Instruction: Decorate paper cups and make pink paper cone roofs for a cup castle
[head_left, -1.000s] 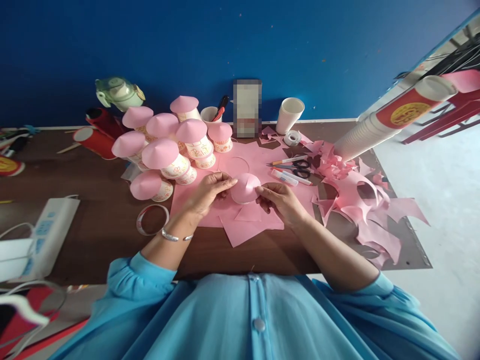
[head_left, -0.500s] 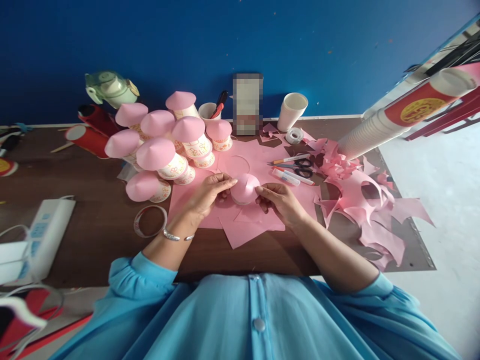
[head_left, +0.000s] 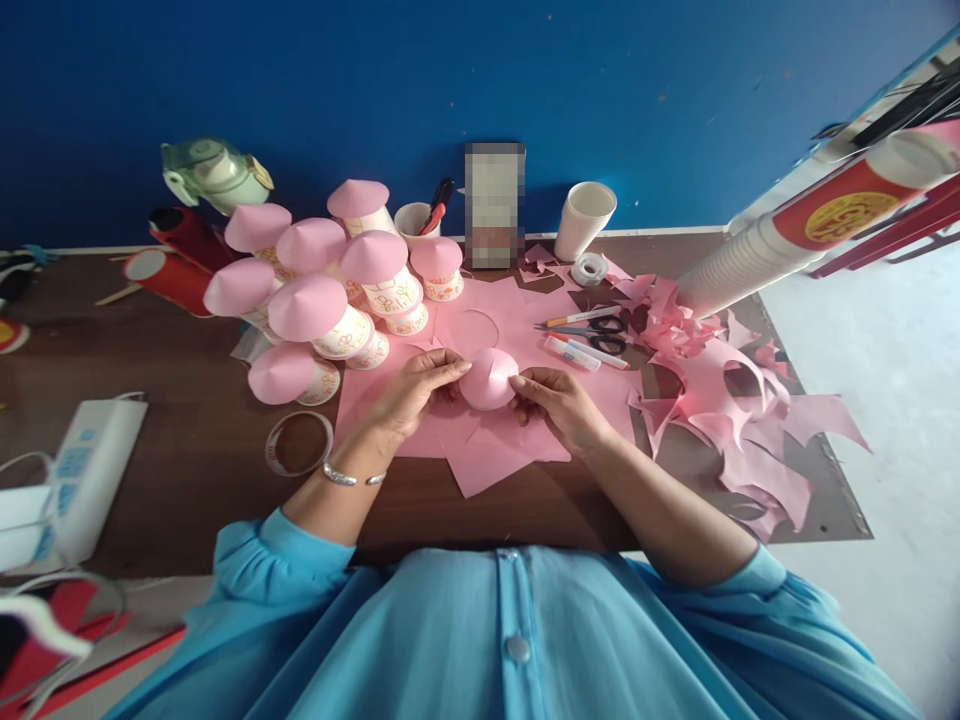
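A pink paper cone with a visible seam is held between my two hands, over pink paper sheets on the dark table. My left hand pinches its left edge with thumb and fingers. On the opposite edge, my right hand grips the cone the same way. Whatever lies under the cone is hidden. To the left stand several patterned paper cups topped with pink cones. Right of the hands lie scissors, a white glue stick and pens.
A roll of tape lies left of my left wrist. Pink scraps cover the table's right side beside a long stack of cups. A phone-like object, a white cup and a small tape roll are at the back.
The cone in my hands has tipped slightly, and the pale rim below it no longer shows. Both hands keep nearly the same place and grip.
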